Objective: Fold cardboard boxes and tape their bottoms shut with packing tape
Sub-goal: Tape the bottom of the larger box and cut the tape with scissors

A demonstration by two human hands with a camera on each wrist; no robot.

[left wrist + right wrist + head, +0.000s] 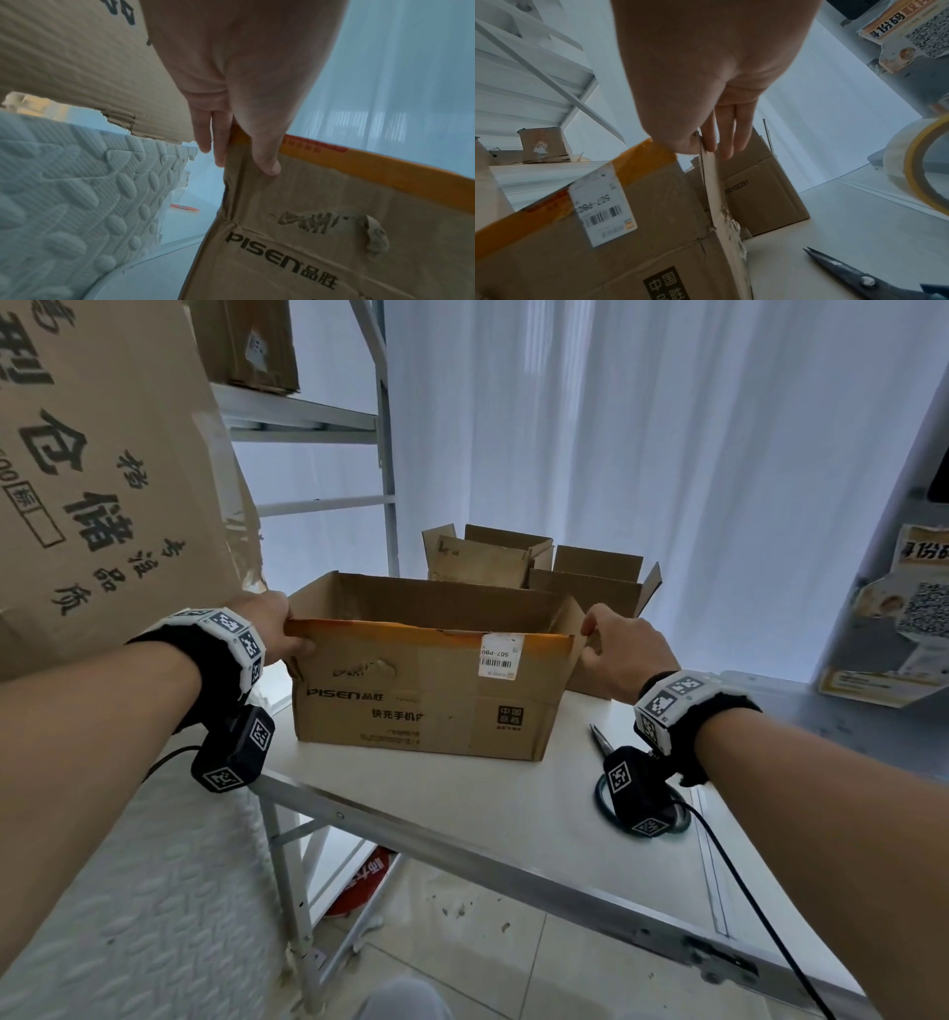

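A brown PISEN cardboard box (426,706) stands on the white table (513,803) with its top flaps up and orange tape along the near flap's edge. My left hand (280,629) pinches the near flap at its left corner, thumb (267,162) on the outer face and fingers behind it. My right hand (611,647) pinches the upright right end flap (712,182) at its top edge. A roll of clear packing tape (921,168) with a yellow core lies on the table to the right, largely hidden by the wrist camera in the head view.
Two smaller open boxes (534,567) stand behind the PISEN box. Black scissors (859,276) lie on the table at its right. A large printed carton (102,469) leans at the left above white foam mats (128,891). Metal shelving (328,423) rises behind.
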